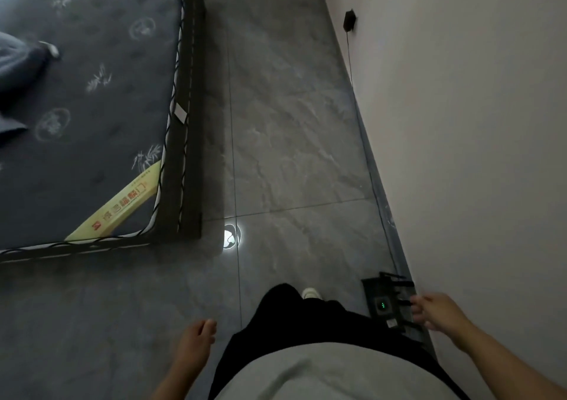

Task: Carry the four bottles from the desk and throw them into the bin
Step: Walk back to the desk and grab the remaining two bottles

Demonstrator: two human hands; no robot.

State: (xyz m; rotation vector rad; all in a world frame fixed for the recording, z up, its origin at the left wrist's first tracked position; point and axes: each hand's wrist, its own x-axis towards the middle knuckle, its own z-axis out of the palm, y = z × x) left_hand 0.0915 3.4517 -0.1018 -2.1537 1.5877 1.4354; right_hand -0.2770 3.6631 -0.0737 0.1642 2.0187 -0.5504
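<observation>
Floor (291,141) lies open between mattress (92,108) and wall (460,123)

Both hands hang empty with loosely curled fingers, the left hand (196,343) over grey floor tiles (291,154) below the mattress (86,108) corner, the right hand (437,310) with its fingertips (417,304) just beside a black router (385,303) by the wall (475,123).

Cut off, hidden and too dim to read

The mattress (86,117) runs off the left and top edges, and grey cloth (12,71) on it is cut by the left edge. Both forearms leave the bottom edge. The right hand (435,310) covers part of a black device (386,304) whose make is unreadable. One shoe (311,293) shows only its toe; the other is hidden.
</observation>
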